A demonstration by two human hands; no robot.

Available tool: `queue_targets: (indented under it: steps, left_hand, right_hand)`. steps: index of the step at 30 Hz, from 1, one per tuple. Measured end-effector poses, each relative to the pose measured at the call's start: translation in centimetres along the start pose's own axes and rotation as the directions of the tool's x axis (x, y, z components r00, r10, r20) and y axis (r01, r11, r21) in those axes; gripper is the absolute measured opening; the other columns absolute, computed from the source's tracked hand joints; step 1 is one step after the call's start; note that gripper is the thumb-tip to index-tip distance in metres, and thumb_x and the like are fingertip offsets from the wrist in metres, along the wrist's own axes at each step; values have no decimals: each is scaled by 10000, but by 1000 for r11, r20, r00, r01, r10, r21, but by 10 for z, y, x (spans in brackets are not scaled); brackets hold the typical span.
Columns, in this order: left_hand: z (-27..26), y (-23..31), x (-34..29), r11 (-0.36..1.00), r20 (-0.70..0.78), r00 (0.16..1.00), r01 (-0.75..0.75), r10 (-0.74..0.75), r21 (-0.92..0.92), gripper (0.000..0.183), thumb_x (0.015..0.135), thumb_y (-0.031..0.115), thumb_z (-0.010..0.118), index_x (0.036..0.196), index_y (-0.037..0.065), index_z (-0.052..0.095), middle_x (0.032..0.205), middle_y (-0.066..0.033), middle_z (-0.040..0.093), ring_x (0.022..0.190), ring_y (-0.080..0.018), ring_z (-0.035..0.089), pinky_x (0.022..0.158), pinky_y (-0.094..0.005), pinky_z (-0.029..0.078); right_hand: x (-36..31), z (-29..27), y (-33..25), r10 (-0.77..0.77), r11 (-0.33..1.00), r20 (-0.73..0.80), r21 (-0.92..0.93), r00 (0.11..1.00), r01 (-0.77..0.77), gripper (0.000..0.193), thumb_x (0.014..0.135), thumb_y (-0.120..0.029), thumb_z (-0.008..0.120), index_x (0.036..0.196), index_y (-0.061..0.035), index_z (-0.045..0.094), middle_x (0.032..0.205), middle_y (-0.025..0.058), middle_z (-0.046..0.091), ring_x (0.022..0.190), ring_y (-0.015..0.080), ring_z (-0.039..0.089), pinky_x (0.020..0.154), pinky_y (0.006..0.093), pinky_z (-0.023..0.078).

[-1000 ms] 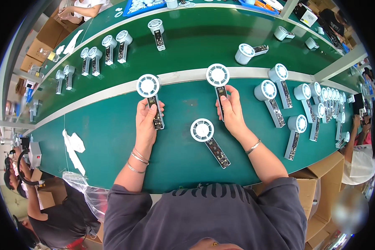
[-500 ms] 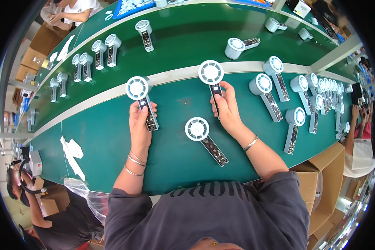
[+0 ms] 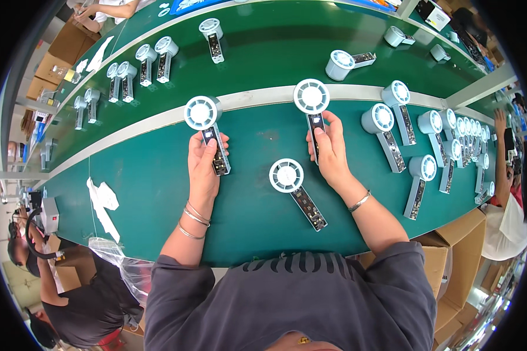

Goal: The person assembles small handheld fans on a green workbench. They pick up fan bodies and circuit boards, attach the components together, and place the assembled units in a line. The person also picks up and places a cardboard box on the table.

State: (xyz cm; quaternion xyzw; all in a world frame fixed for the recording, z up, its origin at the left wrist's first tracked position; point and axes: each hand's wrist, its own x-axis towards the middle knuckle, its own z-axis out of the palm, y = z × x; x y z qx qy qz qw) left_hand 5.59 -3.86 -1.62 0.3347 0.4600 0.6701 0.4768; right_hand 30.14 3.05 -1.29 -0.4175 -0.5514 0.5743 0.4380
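My left hand is closed round the handle of a pale blue handheld fan, thumb on the bare circuit board in the handle. Farther right, my right hand grips a second handheld fan the same way, thumb likewise on its board. Both fans stand roughly upright, round grilles facing me, and a small bright white spot shows on each board. Between my forearms a third handheld fan lies on the green bench, its handle slanting toward the lower right.
Several like fans lie along the bench's right side. More fans stand on the raised green shelf beyond. White cloth-like scraps lie at left. Cardboard boxes flank my right side. Co-workers sit at left and right.
The whole view has shifted a little to the right and up. Both hands keep their grip on the fans. At the far right, a co-worker's arm has reached farther up.
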Motion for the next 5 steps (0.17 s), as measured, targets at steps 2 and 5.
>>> queue_targets:
  steps: [2, 5]
  left_hand:
    - [0, 1, -1, 1000, -3, 1000, 1, -1, 20, 295, 911, 188, 555, 1124, 36, 420, 970, -112, 591, 842, -142, 549, 757, -280, 469]
    - [-2, 1, 0, 999, -4, 1000, -3, 3, 35, 314, 906, 200, 565, 1129, 37, 416, 971, -115, 592, 848, -145, 550, 758, -280, 468]
  right_hand:
    - [1, 2, -2, 20, 1000, 12, -16, 1000, -20, 396, 944, -176, 385, 1295, -26, 278, 847, 75, 519, 612, 94, 475, 498, 226, 409]
    - [1, 1, 2, 5, 1000, -8, -31, 1000, -5, 391, 946, -183, 379, 1293, -30, 281, 847, 74, 521, 609, 94, 479, 492, 225, 411]
